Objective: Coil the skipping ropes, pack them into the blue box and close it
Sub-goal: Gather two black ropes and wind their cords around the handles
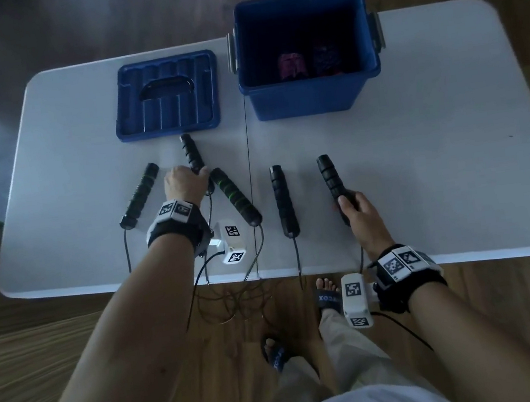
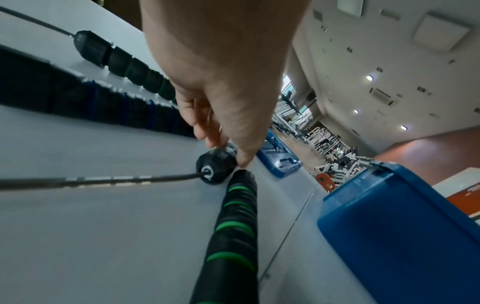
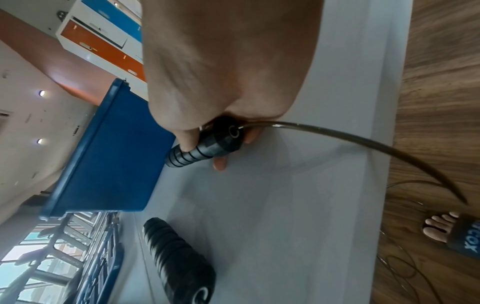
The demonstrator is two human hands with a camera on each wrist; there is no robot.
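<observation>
The open blue box [image 1: 311,100] stands at the back of the white table [image 1: 451,142], its lid [image 1: 169,95] lying to its left. Several skipping-rope handles lie in front. My left hand [image 1: 198,176] grips the near end of a black handle [image 1: 190,151]; in the left wrist view its fingers [image 2: 228,152] pinch the end cap [image 2: 217,164]. On either side lie green-ringed handles [image 1: 140,197] [image 1: 236,196]. My right hand [image 1: 350,203] grips another black handle [image 1: 329,175], also seen as the handle [image 3: 205,144] with its rope [image 3: 363,148]. A third black handle [image 1: 283,200] lies between my hands.
The ropes hang over the table's front edge into loose loops [image 1: 236,302] on the wooden floor by my sandalled feet [image 1: 327,297]. Pink and dark items [image 1: 293,65] lie in the bottom of the box. Grey latches [image 1: 377,30] stand on the box's sides.
</observation>
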